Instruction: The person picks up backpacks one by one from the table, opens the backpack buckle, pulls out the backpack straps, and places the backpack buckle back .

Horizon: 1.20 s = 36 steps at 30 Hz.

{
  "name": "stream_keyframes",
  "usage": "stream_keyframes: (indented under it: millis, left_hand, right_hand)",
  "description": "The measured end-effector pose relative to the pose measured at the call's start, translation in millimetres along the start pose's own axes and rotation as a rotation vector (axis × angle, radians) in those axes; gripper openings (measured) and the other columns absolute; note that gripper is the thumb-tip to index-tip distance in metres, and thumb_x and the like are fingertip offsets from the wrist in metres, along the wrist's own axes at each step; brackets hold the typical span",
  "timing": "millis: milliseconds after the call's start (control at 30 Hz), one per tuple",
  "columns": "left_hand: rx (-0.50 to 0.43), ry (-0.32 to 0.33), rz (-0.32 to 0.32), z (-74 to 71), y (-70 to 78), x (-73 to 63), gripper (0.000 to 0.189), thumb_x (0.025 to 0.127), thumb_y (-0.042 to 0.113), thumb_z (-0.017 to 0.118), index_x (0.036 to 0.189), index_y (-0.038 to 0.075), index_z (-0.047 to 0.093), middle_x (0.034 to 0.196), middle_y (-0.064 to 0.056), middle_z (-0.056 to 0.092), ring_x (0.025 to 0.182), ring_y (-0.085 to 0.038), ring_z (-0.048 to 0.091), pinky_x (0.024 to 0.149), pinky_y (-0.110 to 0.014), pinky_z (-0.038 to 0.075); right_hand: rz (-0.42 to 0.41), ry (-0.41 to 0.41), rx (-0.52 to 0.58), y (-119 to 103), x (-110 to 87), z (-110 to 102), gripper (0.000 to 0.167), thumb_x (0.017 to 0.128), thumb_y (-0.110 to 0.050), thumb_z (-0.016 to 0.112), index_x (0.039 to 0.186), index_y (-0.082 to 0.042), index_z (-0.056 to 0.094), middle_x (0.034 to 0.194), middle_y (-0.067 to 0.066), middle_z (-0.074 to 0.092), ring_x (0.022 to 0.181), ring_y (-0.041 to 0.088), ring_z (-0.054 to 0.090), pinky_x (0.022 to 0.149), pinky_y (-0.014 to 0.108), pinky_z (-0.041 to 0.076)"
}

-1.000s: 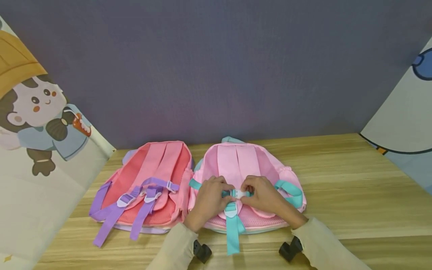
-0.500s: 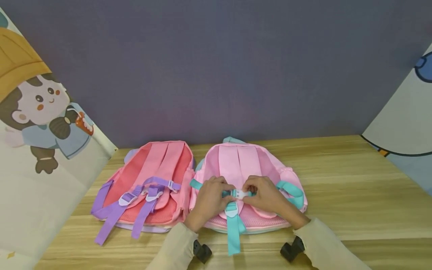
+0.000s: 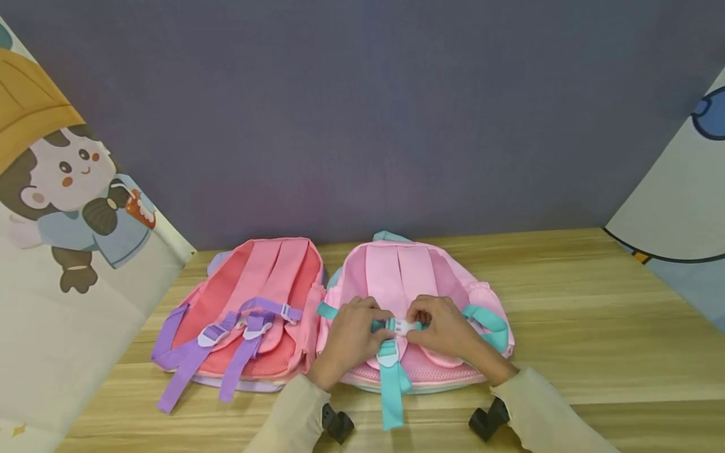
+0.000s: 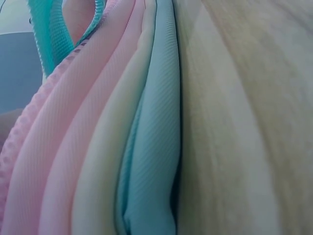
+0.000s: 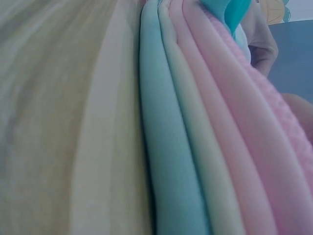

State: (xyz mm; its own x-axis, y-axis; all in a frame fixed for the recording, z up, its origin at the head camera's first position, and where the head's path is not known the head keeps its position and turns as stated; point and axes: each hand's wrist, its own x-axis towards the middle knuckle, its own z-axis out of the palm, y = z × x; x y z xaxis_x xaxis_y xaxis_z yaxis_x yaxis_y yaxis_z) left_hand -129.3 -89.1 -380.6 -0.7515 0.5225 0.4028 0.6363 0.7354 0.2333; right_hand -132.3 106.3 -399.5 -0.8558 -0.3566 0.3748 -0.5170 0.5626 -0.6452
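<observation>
In the head view a light pink backpack [image 3: 416, 277] lies with its shoulder-strap side up. Over its lower middle, both hands meet at a white plastic buckle [image 3: 403, 326] on teal webbing. My left hand [image 3: 355, 333] pinches the buckle's left end, where the teal webbing enters it. From the right, my right hand [image 3: 444, 324] pinches the other end between thumb and fingers. A teal strap [image 3: 392, 393] hangs below through a white slider [image 3: 387, 353]. Both wrist views mostly show the backpack's layered bottom edge, teal, cream and pink, with the fingertips hidden.
A coral-pink backpack [image 3: 266, 264] with purple straps [image 3: 187, 377] lies against the left side of the pink one. A teal webbing loop [image 3: 491, 324] stands at the pink backpack's right. The wooden table [image 3: 595, 327] ends at a dark grey panel [image 3: 385, 126].
</observation>
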Motion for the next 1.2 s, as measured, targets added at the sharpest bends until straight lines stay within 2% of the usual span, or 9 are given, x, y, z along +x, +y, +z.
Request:
stream_keyframes:
  millis: [267, 500, 867, 1200]
  left_hand:
    - [-0.013, -0.006, -0.022, -0.8, 1.1, -0.7, 0.018, 0.077, 0.022, 0.078, 0.094, 0.015, 0.076, 0.077, 0.003, 0.061, 0.074, -0.014, 0.052, 0.064, -0.024, 0.038]
    - [-0.023, 0.012, -0.015, -1.9, 1.9, -0.8, 0.017, 0.078, 0.018, 0.076, 0.094, 0.013, 0.076, 0.077, 0.002, 0.063, 0.075, -0.015, 0.054, 0.064, -0.027, 0.041]
    - [-0.055, 0.033, -0.03, 0.9, -0.2, -1.1, 0.016, 0.077, 0.016, 0.076, 0.093, 0.012, 0.075, 0.076, 0.002, 0.062, 0.074, -0.014, 0.053, 0.067, -0.027, 0.043]
    - [-0.089, 0.039, -0.078, 0.6, 0.3, -1.5, 0.015, 0.079, 0.016, 0.074, 0.093, 0.012, 0.074, 0.083, 0.003, 0.065, 0.081, -0.016, 0.057, 0.074, -0.032, 0.047]
  right_hand:
    - [0.033, -0.013, 0.042, -1.0, 0.1, 0.4, 0.022, 0.066, -0.005, 0.075, 0.072, -0.015, 0.056, 0.069, -0.007, 0.05, 0.063, 0.006, 0.045, 0.058, 0.02, 0.042]
    - [0.021, 0.002, 0.055, -0.1, -0.6, 0.5, 0.025, 0.064, -0.004, 0.075, 0.071, -0.015, 0.054, 0.068, -0.007, 0.05, 0.061, 0.004, 0.043, 0.056, 0.02, 0.041]
    - [0.06, -0.007, 0.058, 0.7, -0.6, 0.6, 0.025, 0.065, -0.004, 0.072, 0.072, -0.015, 0.051, 0.067, -0.006, 0.048, 0.059, 0.004, 0.042, 0.055, 0.02, 0.04]
    - [0.083, -0.012, 0.056, -0.8, 0.0, 0.3, 0.024, 0.065, -0.005, 0.07, 0.072, -0.015, 0.05, 0.065, -0.006, 0.046, 0.058, 0.004, 0.041, 0.054, 0.02, 0.039]
